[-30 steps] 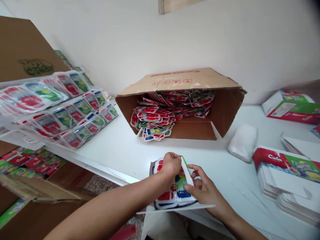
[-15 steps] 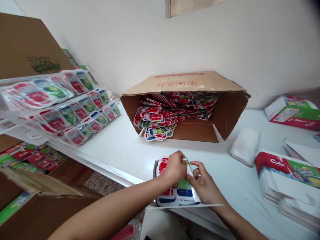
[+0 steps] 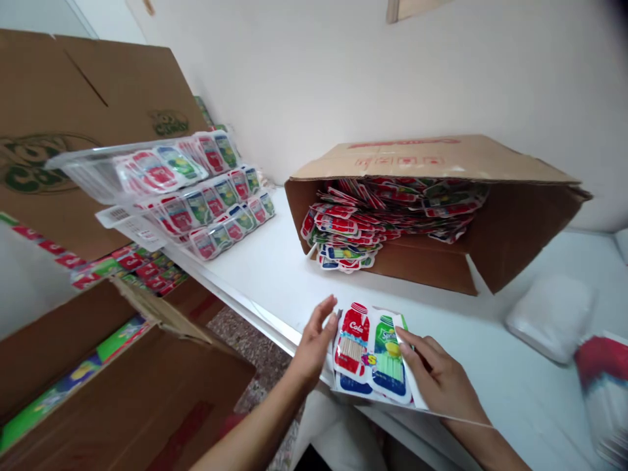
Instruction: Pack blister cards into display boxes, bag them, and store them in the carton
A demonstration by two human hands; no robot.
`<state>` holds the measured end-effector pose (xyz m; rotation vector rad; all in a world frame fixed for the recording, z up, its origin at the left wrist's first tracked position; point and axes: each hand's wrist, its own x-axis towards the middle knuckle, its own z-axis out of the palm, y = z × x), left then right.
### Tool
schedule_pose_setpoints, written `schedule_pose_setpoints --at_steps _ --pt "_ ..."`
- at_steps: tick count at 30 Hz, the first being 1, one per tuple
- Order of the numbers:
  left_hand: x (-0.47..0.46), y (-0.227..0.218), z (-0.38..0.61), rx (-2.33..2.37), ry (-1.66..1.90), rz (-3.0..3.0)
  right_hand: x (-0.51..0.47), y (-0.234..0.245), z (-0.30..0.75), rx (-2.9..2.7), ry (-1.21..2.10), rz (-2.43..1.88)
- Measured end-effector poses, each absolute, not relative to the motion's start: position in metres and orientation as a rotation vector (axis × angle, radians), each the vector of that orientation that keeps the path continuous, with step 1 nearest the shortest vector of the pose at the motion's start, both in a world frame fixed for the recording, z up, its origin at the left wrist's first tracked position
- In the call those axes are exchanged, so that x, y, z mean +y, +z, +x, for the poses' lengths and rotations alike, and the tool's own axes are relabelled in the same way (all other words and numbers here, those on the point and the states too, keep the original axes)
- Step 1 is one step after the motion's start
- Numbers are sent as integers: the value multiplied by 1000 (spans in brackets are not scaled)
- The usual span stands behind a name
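A small white carton [image 3: 420, 392] stands at the table's front edge, filled with bottle-shaped candy packs. The top candy pack [image 3: 371, 350] shows a red Cola bottle and a green Sprite-like bottle side by side. My left hand [image 3: 310, 343] is at the carton's left side, fingers extended and holding nothing; I cannot tell whether its thumb touches the wall. My right hand [image 3: 438, 369] pinches the carton's right side flap between thumb and fingers. Behind them, a large cardboard box [image 3: 426, 271] lies on its side, with a heap of similar packs [image 3: 348, 229] inside.
Several clear plastic trays of packs [image 3: 210, 196] are stacked at the left. Below them stands an open brown box [image 3: 147, 386] with printed cartons inside. A white plastic-wrapped bundle [image 3: 552, 314] and a blurred stack of flat cartons [image 3: 606, 386] lie at the right of the white table [image 3: 265, 281].
My left hand has drawn back from the pack and flap to the carton's left side. The right hand keeps the right flap. The whole view has swung left.
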<state>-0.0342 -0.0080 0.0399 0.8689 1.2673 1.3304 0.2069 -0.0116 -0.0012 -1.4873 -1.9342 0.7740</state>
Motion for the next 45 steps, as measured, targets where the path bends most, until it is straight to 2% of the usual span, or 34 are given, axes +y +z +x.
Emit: schedule_pose_setpoints --at_steps 3,6,10,14,18,25,31,33,37,41,45 --pt "-15 25 -14 1153 1296 727 -7 10 209 -2115 385 -1418" --pt "-12 32 -2 1248 1293 742 4 30 202 -2372 121 -1116" --pt "-13 36 -6 1242 1320 735 16 58 183 -2726 282 -782" --pt "-22 28 -15 1021 1420 588 19 73 171 -2867 516 -706" --pt "-29 21 -19 850 1427 404 19 78 171 -2891 575 -678" --pt "-24 16 -6 1039 1455 618 19 72 173 -2838 660 -666" --pt "-25 15 -1 1341 1478 819 11 41 180 -2385 732 -641" --pt "-27 15 -3 1434 1464 894 7 31 183 -2083 712 -698" --pt "-27 17 -5 1596 1469 1118 -3 14 188 -1587 688 -1155" --pt "-25 23 -8 1699 1409 1422 -6 11 192 -1728 830 -1357" --pt "-26 41 -31 1509 1216 1686 -1 31 216 -2117 767 -1160"
